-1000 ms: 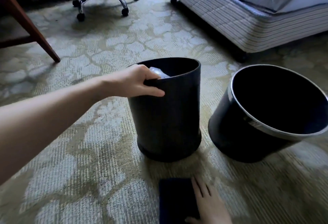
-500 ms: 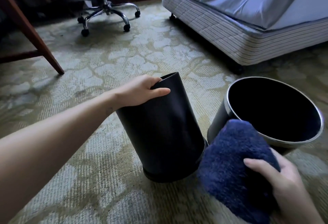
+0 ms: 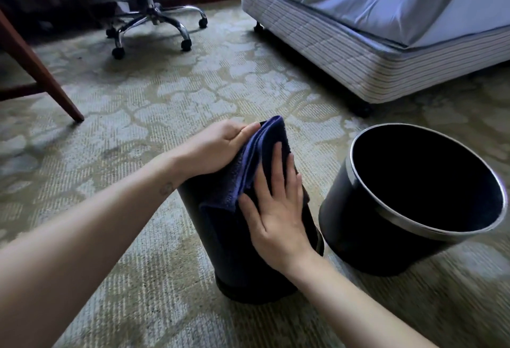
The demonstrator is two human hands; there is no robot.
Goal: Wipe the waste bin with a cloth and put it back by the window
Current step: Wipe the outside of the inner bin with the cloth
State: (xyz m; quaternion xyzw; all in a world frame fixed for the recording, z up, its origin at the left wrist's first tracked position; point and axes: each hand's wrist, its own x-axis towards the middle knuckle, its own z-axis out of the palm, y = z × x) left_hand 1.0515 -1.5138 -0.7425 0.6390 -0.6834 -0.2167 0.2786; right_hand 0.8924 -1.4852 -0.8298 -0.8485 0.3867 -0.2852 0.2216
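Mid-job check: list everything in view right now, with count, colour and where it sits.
narrow bin: one, black, on the carpet at centre, nearest the person
cloth: one, dark blue, draped over the narrow bin's top and near side
wide bin: one, black with a silver rim band, on the carpet right of the narrow bin, open mouth in view
carpet: one, pale green and beige pattern, covers the floor
bed: one, pale sheet over a striped base, upper right
office chair: one, chrome wheeled base, upper left
wooden leg: one, reddish brown, slanting at far left
left grip: one bare hand, holds the narrow bin's top, thumb on the cloth
right grip: one bare hand, flat, presses the cloth against the bin's side
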